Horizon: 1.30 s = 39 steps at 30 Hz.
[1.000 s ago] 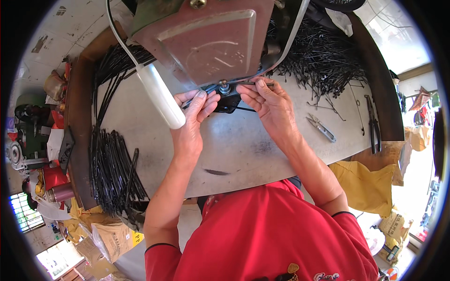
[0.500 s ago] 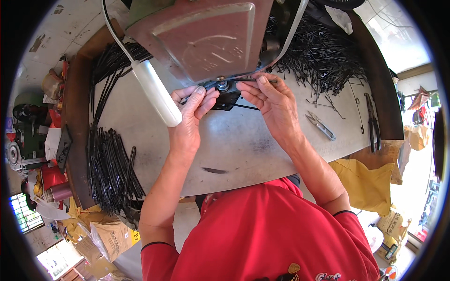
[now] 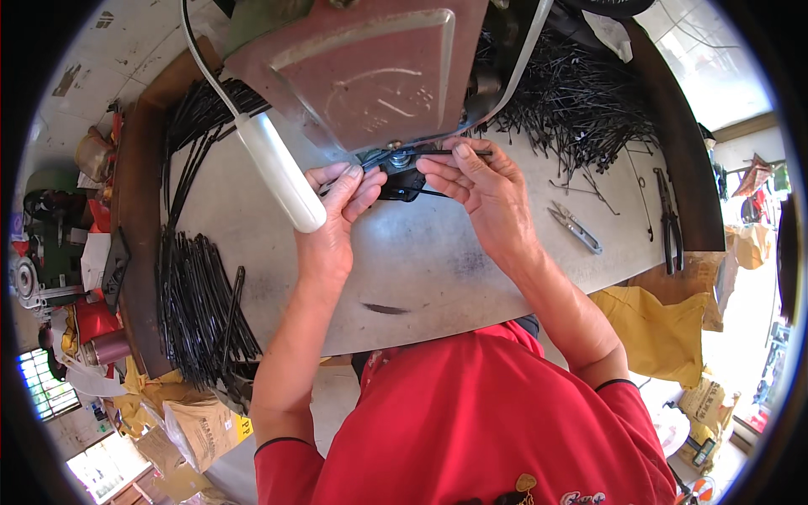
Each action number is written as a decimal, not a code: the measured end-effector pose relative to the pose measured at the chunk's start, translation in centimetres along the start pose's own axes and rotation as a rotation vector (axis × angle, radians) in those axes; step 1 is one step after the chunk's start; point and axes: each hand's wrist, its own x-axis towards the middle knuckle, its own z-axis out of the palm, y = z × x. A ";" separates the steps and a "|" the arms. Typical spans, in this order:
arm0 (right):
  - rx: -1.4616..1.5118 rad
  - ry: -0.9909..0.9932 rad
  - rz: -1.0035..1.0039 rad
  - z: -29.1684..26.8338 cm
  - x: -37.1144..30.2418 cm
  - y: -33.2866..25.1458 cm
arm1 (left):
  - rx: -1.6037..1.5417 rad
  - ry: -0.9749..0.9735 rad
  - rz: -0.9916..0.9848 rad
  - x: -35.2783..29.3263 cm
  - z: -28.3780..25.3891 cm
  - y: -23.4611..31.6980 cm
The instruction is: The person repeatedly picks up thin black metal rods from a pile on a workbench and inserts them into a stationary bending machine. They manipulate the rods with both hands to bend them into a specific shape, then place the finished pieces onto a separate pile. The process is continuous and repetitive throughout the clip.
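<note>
Head view: both forearms reach up from the lower edge, hands meeting under the machine's metal plate (image 3: pixel 370 76). The left hand (image 3: pixel 341 202) and the right hand (image 3: pixel 480 181) each pinch an end of a thin black rod (image 3: pixel 433 153) at a bolt, fingers curled together. A white handle (image 3: pixel 282 172) lies just left of them; snips (image 3: pixel 576 227) rest right on the table (image 3: pixel 421 261).

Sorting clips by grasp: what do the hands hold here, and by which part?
Both hands pinch one thin black strip under the machine: left hand at its left end, right hand near its right end.
</note>
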 end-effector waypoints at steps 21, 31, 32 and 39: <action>0.077 0.031 0.010 -0.3 0.5 -0.1 | 0.008 -0.015 0.022 0.1 0.8 -0.1; 0.087 0.031 0.001 -0.2 0.2 -0.2 | -0.019 -0.011 0.013 0.0 0.8 -0.5; 0.086 0.029 0.000 -0.1 0.2 -0.2 | -0.017 -0.005 0.020 0.0 0.8 -0.3; 0.063 0.059 -0.008 0.1 0.3 0.5 | 0.009 -0.019 -0.009 0.6 0.3 -0.3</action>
